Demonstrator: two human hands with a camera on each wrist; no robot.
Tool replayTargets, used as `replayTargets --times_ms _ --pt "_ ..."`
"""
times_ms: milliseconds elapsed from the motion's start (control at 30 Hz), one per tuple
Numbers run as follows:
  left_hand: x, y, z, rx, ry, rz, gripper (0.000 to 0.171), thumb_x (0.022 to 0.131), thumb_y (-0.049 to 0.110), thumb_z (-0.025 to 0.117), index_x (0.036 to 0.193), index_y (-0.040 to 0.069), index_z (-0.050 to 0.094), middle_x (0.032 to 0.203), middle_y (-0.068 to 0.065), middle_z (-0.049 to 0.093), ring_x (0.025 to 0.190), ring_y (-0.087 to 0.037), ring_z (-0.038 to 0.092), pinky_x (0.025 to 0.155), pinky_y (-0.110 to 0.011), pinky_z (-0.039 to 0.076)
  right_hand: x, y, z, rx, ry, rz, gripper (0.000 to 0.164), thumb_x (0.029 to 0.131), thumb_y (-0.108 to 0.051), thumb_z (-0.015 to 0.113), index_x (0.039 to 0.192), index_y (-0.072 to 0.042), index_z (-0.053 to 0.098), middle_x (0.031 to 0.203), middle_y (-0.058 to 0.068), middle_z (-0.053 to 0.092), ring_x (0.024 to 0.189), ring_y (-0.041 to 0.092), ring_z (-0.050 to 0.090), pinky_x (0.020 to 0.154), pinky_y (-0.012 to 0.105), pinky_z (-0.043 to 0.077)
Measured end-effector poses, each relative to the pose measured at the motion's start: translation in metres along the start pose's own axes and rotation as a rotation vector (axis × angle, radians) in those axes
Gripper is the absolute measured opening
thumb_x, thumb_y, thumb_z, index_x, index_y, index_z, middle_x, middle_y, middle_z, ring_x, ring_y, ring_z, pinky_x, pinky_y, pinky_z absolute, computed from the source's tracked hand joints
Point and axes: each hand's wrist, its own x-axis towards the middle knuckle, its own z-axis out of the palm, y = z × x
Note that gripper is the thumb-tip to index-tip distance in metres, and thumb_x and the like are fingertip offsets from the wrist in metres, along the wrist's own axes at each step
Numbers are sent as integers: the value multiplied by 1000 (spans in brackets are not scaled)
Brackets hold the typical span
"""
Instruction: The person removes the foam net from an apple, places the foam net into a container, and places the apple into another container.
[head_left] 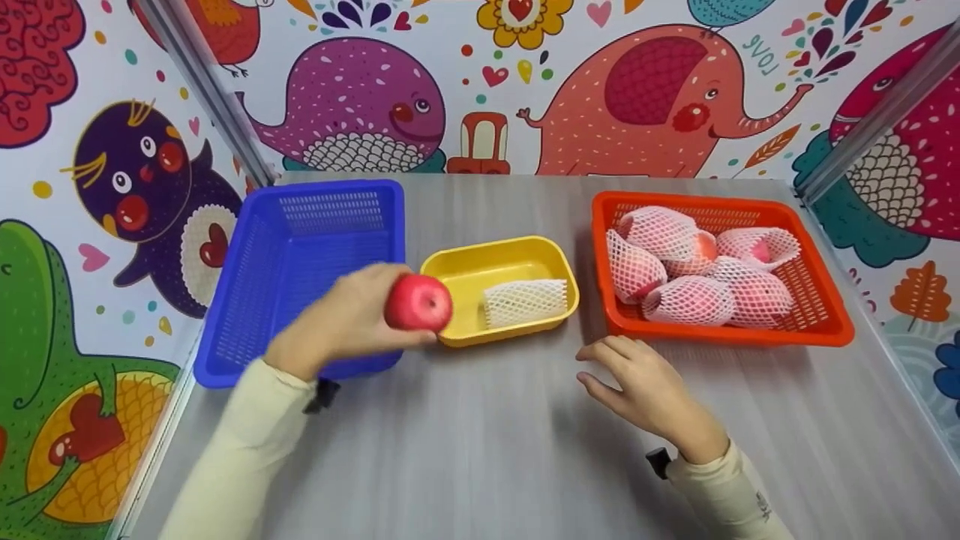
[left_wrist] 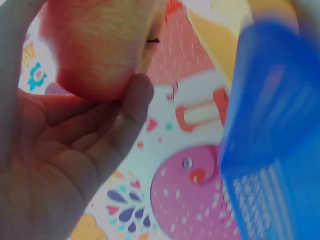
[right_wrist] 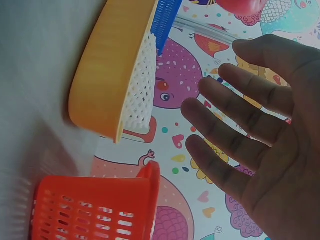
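Observation:
A bare red apple [head_left: 420, 302] is held up by my left hand [head_left: 352, 315], thumb and fingers around it, over the gap between the blue basket [head_left: 397, 247] and the yellow tray [head_left: 510, 330]. The left wrist view has the same apple [left_wrist: 100, 45] close up, its stem showing. A white foam net sleeve [head_left: 525, 302] lies inside the tray. My right hand [head_left: 637, 382] hovers above the table in front of the red basket [head_left: 727, 334], holding nothing. Its fingers [right_wrist: 240, 110] are spread and loosely bent in the right wrist view.
In the red basket sit several apples [head_left: 690, 300] wrapped in pink-white foam nets. The blue basket stands at the left on the grey table [head_left: 480, 450]. Decorated walls [head_left: 480, 90] with metal corner posts [head_left: 217, 97] enclose the table at the back and sides.

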Motion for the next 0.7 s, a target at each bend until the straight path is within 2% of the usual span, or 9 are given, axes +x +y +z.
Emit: replayTargets --times_ms 167,267,367,533,700 --pt "23 -19 -38 40 21 -98 84 75 66 76 131 7 55 116 -7 62 100 -24 59 80 -44 56 -4 2 0 6 5 16 26 81 -17 83 103 -12 70 95 -3 66 84 17 63 76 37 55" --pt "39 -34 -52 54 39 -135 86 76 68 73 132 6 53 116 -9 61 101 -26 57 81 -46 55 -7 3 0 13 3 37 25 81 -18 83 103 -13 70 96 -4 67 85 16 63 76 37 55" --pt "54 -52 -61 51 63 -165 83 78 67 72 129 5 53 113 -11 61 99 -28 58 80 -47 55 -8 4 0 19 2 47 25 82 -17 83 103 -13 70 97 -4 67 86 16 63 76 37 55" --pt "75 -91 -59 7 112 -261 88 77 72 69 131 4 52 111 -13 63 95 -29 62 79 -49 56 -10 5 0 21 -1 54 24 82 -18 82 102 -13 70 97 -4 67 87 15 62 76 36 55" --pt "87 -124 -43 -36 146 -341 92 77 71 71 129 -3 53 112 -21 64 96 -34 62 82 -51 53 -16 4 0 38 -16 43 26 83 -25 83 102 -15 68 95 -5 66 86 15 61 74 37 54"
